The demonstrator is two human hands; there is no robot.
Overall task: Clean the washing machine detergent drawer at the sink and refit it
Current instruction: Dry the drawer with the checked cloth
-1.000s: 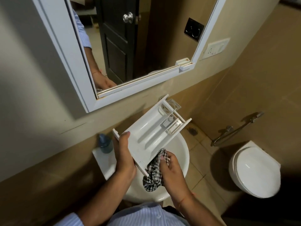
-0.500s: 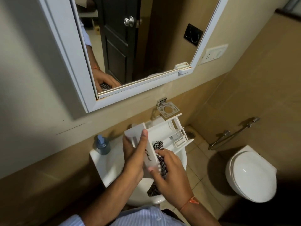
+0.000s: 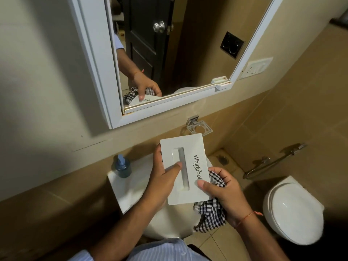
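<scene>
I hold the white detergent drawer (image 3: 175,146) over the white sink (image 3: 128,189), its flat front panel with the handle slot and brand lettering turned up at me. My left hand (image 3: 162,178) grips its left edge, thumb on the panel beside the slot. My right hand (image 3: 224,193) holds the right edge with the thumb on the panel and clutches a black-and-white checked cloth (image 3: 211,217) that hangs below. The drawer's compartments are hidden behind the panel.
A blue soap dispenser (image 3: 122,166) stands on the sink's left rim. A mirror (image 3: 169,53) hangs above, a metal wall holder (image 3: 199,127) under it. On the right are a white toilet (image 3: 293,211) and a wall hose (image 3: 273,162).
The drawer has been turned from showing its open compartments to showing its front panel. Both hands shifted to its side edges; the cloth moved from inside the drawer to beneath its right side.
</scene>
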